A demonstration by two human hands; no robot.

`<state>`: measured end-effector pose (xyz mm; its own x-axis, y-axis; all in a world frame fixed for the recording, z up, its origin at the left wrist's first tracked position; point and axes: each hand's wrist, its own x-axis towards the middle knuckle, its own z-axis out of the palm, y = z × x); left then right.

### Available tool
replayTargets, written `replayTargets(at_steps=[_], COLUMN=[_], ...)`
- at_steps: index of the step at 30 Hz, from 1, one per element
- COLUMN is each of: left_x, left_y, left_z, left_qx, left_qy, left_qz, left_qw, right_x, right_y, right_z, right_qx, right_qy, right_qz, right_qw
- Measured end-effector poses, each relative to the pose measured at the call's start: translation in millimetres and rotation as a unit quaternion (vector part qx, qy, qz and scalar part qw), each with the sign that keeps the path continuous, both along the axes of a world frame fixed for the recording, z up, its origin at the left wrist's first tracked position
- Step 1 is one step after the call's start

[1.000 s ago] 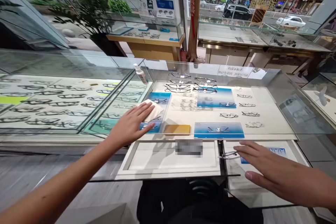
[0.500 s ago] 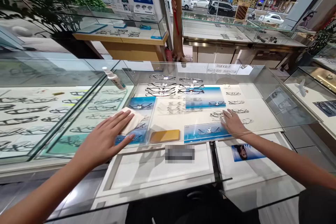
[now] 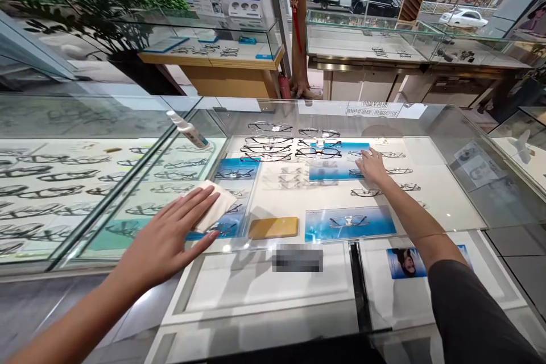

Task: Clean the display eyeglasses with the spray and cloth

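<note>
My left hand [image 3: 170, 227] lies with its fingers stretched out, holding a folded off-white cloth [image 3: 219, 207] under them against the glass top. Beneath that glass, a pair of eyeglasses [image 3: 234, 173] rests on a blue card near the cloth. Farther right, my right hand [image 3: 372, 168] is over the case with slightly bent, parted fingers and nothing visible in them. Whether its fingertips touch the glass I cannot tell. Below and around it are several eyeglass frames [image 3: 365, 193] and a blue card [image 3: 333, 172]. A white spray bottle [image 3: 187, 129] stands on the glass, beyond my left hand.
A yellow-brown block [image 3: 273, 228] and a blue card with eyeglasses [image 3: 313, 229] lie inside the case near its front. White drawers [image 3: 273, 290] are below the front edge. Another glass case [image 3: 63, 210] adjoins on the left. More display cases stand by the window.
My right hand has moved farther back over the case, from near the front blue card to the rear one. The left hand and cloth have hardly moved. The view has shifted slightly.
</note>
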<state>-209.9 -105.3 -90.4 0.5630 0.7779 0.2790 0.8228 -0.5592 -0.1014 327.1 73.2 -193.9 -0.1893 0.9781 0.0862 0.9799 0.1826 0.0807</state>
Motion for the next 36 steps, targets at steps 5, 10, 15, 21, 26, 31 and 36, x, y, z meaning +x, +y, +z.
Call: replayTargets(at_steps=[5, 10, 15, 21, 26, 31, 36], left_x=[1.6, 1.3, 0.3, 2.5, 6.9, 11.0, 13.6], left_y=[-3.6, -5.4, -4.9, 0.4, 6.2, 11.0, 14.7], left_z=[3.3, 3.5, 3.3, 2.4, -2.1, -5.1, -7.5], left_qx=[-0.003, -0.009, -0.022, -0.071, -0.068, -0.058, -0.054], left_qy=[0.004, 0.005, 0.003, -0.011, -0.03, -0.03, -0.036], left_qz=[0.005, 0.007, 0.017, 0.045, 0.055, 0.055, 0.056], left_qw=[1.0, 1.0, 1.0, 0.996, 0.996, 0.996, 0.996], right_x=[3.1, 4.4, 3.9, -14.3, -39.7, -44.2, -33.0], right_y=[19.0, 23.3, 21.2, -3.6, -59.9, -137.2, -196.3], right_z=[-2.4, -4.0, 2.4, 27.4, 39.2, 46.1, 66.7], right_qx=[-0.02, -0.041, -0.057, -0.037, -0.076, -0.144, -0.118], right_qy=[0.008, 0.014, 0.014, 0.01, -0.009, -0.018, 0.005], right_qz=[0.007, 0.012, 0.004, -0.032, -0.049, -0.013, -0.024], right_qw=[1.0, 0.999, 0.998, 0.999, 0.996, 0.989, 0.993])
